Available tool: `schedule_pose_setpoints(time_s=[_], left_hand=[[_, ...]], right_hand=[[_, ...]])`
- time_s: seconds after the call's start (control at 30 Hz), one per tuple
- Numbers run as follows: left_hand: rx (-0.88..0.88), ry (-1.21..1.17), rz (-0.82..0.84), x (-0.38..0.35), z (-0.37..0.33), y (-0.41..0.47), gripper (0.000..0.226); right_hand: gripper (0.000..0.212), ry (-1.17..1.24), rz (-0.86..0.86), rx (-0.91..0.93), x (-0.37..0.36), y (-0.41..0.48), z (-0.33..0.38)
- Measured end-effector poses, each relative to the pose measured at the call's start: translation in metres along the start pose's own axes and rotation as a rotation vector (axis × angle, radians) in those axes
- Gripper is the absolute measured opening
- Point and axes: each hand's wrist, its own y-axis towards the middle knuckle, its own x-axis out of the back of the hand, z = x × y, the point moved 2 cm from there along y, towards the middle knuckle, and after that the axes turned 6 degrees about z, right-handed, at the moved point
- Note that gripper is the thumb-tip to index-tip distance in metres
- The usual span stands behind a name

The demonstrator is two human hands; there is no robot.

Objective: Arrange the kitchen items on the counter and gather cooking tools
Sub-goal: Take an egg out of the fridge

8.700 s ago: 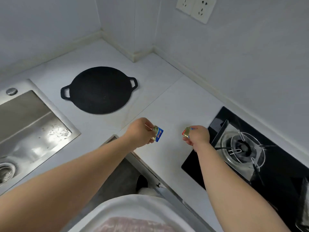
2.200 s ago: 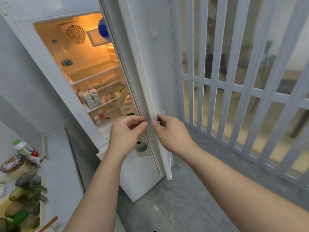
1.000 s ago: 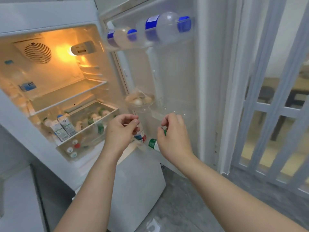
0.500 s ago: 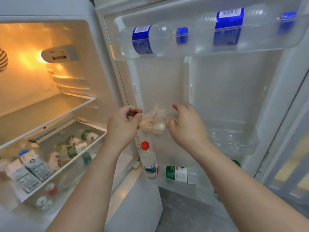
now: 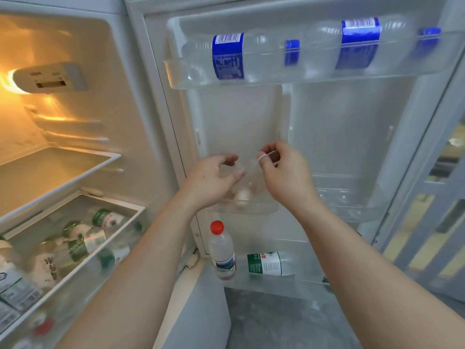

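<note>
Fridge door [image 5: 339, 127] stood open; both hands were at the middle door shelf [image 5: 266, 210], where a clear plastic bag [image 5: 251, 177] with pale round items [image 5: 242, 196] inside sat in the shelf's left part; contents too blurred to name. Right hand [image 5: 284, 172] pinched a thin white strand [image 5: 266, 155] between thumb and forefinger just above the bag, other fingers curled; left hand [image 5: 214, 182] half-curled, thumb and fingers apart against the bag's film, grip not discernible. Two blue-labelled water bottles [image 5: 227, 55] lay on their sides in the top door shelf [image 5: 176, 74]; a red-capped bottle [image 5: 221, 250] stood upright beside a green-labelled bottle [image 5: 266, 264] lying in the bottom one.
</note>
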Motion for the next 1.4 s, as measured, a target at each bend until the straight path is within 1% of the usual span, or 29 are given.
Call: schedule_pose_setpoints(time_s=[0.07,0.13,0.3,0.33,0.4,0.47,0.53,0.6,0.63,0.7,0.77,0.8,0.87,0.93,0.97,1.1,1.17,1.27,1.33,1.4], left_hand=[[0.003,0.039,0.055,-0.005,0.001,0.010,0.046],[0.027,0.056,0.080,-0.010,0.002,0.018,0.041],[0.106,0.225,0.091,-0.011,0.002,0.028,0.043],[0.100,0.252,0.098,-0.010,0.001,0.029,0.037],[0.058,0.332,0.110,-0.009,0.001,0.031,0.017],[0.039,0.351,0.079,-0.005,0.002,0.031,0.024],[0.053,0.266,-0.031,0.002,0.004,0.031,0.023],[0.059,0.150,-0.227,0.011,0.007,0.033,0.020],[0.052,0.107,-0.298,0.015,0.006,0.034,0.020],[-0.013,0.115,-0.355,0.019,0.003,0.036,0.019],[-0.075,0.171,-0.363,0.019,-0.003,0.035,0.020],[-0.081,0.162,-0.371,0.018,-0.004,0.034,0.020],[-0.056,-0.003,-0.387,0.018,-0.001,0.034,0.018],[-0.009,-0.218,-0.375,0.019,0.001,0.034,0.014],[0.000,-0.286,-0.361,0.019,0.001,0.033,0.013],[0.003,-0.471,-0.278,0.026,-0.003,0.029,0.009],[0.000,-0.554,-0.212,0.030,-0.005,0.028,0.010],[-0.035,-0.540,-0.138,0.031,-0.006,0.026,0.014],[-0.057,-0.472,-0.136,0.031,-0.007,0.023,0.013],[-0.065,-0.461,-0.143,0.032,-0.007,0.021,0.014]], right_hand=[[0.007,0.021,-0.004,-0.010,-0.001,-0.001,-0.001],[0.011,0.026,-0.004,-0.028,-0.003,-0.001,-0.002],[0.035,0.084,0.028,-0.114,-0.006,-0.001,-0.006],[0.038,0.093,0.026,-0.128,-0.006,-0.002,-0.006],[0.042,0.108,0.019,-0.142,-0.007,-0.002,-0.007],[0.044,0.125,0.009,-0.156,-0.006,-0.003,-0.007],[0.043,0.126,0.009,-0.172,-0.004,-0.004,-0.008],[0.040,0.093,0.018,-0.186,-0.002,-0.005,-0.007],[0.039,0.061,0.024,-0.189,-0.001,-0.006,-0.006],[0.039,-0.012,0.035,-0.177,0.000,-0.006,-0.003],[0.039,-0.046,0.038,-0.162,-0.001,-0.004,-0.001],[0.039,-0.047,0.033,-0.161,-0.001,-0.002,0.000],[0.040,-0.021,0.021,-0.175,-0.001,0.000,0.000],[0.039,0.024,0.008,-0.189,-0.002,0.003,-0.001],[0.037,0.053,0.004,-0.200,-0.003,0.003,-0.001],[0.035,0.059,0.009,-0.179,-0.007,0.006,0.004],[0.035,0.060,0.025,-0.168,-0.009,0.009,0.008],[0.034,0.075,0.085,-0.138,-0.010,0.016,0.016],[0.038,0.109,0.155,-0.127,-0.012,0.019,0.019],[0.039,0.130,0.228,-0.109,-0.013,0.020,0.023]])
